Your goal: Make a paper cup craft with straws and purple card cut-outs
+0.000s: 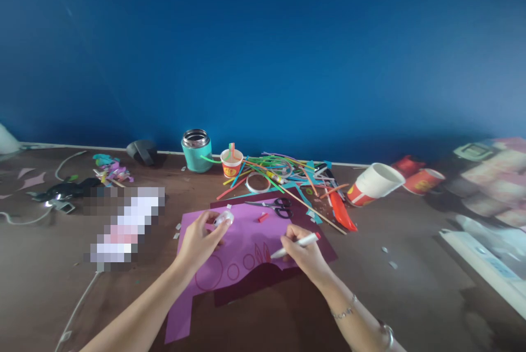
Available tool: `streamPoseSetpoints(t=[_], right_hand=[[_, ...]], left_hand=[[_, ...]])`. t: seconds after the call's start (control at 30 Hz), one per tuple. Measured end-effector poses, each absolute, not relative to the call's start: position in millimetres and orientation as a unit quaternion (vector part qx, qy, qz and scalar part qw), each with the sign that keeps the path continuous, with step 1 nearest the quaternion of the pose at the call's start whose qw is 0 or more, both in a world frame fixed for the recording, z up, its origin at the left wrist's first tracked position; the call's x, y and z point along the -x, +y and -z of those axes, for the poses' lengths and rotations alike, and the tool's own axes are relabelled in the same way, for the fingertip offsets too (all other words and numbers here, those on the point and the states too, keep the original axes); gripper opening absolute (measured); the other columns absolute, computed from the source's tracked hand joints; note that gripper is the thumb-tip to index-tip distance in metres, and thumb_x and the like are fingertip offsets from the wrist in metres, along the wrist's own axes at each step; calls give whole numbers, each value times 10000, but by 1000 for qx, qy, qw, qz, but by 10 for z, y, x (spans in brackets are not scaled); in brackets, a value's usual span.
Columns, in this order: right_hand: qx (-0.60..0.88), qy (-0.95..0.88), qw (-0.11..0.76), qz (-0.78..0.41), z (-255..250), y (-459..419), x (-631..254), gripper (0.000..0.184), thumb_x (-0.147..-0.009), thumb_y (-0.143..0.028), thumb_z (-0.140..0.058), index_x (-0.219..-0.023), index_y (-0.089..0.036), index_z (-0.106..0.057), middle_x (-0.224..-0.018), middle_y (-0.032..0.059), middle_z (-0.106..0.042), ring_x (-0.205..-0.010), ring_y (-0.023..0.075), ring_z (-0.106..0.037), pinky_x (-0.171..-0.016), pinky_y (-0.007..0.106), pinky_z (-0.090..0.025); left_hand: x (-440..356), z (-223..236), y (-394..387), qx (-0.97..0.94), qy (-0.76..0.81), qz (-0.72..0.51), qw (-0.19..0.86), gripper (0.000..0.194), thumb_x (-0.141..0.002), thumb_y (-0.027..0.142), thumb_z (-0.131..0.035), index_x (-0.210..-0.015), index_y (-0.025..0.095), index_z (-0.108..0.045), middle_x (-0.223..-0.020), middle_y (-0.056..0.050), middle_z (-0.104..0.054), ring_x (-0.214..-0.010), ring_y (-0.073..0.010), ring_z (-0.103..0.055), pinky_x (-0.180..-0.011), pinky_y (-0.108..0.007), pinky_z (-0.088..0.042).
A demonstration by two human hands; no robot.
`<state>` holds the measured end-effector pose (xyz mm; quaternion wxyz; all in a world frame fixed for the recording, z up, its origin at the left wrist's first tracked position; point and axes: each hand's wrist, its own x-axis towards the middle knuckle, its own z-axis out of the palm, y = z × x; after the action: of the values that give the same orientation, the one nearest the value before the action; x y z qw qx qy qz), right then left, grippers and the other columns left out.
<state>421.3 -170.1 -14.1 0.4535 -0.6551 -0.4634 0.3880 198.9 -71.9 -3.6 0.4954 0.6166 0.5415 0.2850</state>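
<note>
Work surface seen from the head camera, both bare hands over a purple sheet (246, 231) on a dark brown table (394, 303). The right hand (303, 253) has its fingers closed round a white marker (306, 240) with a red end; the marker's tip points down at two long, pointed outlines drawn in red on the sheet (whether it touches the paper cannot be told). To their left run three drawn circles, the leftmost largest. The left hand (204, 232) curls over the sheet's upper left part, thumb and fingers pinching a small whitish object (225, 220), blurred and partly hidden. Beneath the purple sheet lies a dark maroon sheet (322, 248), showing at the right and top.

Obstructions: black-handled scissors (282, 208) and a small red cap (263, 218) lie on the purple sheet, beyond and between the hands. A thin stick (316, 212) slants across the maroon sheet's upper right corner, beside a red, flat object (343, 212).

Surroundings: behind the sheets spreads a tangle of coloured pipe cleaners (283, 166), with a tape roll (258, 182) at its near edge. To its left stand a small paper cup (231, 166) and an open teal jar (196, 156); to its right, a larger white-and-red cup (373, 184) leans over.
</note>
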Motion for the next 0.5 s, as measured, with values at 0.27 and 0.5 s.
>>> streamPoseSetpoints(t=[0.27,0.5], right_hand=[[643,-507,441,-369,132,-1697,-4055,254,-751,-284,-547,-578,-217,-373,-454,-77,-396,-401,75,-370,-422,189,-280],[669,-515,432,-317,222,-1678,-4035,281,-762,-276,-522,-563,-220,-333,-468,-76,-367,-444,83,-355,-450,189,-294]], left_hand=[[-1991,44,-726,-614,544,-290,494,350,-719,510,-577,-882,201,-581,-788,-18,-676,-526,-158,-654,-461,-232,-497],[-1994,34,-723,-615,545,-285,493,345,-722,510,-576,-878,202,-578,-785,-16,-674,-528,-156,-653,-465,-233,-497]])
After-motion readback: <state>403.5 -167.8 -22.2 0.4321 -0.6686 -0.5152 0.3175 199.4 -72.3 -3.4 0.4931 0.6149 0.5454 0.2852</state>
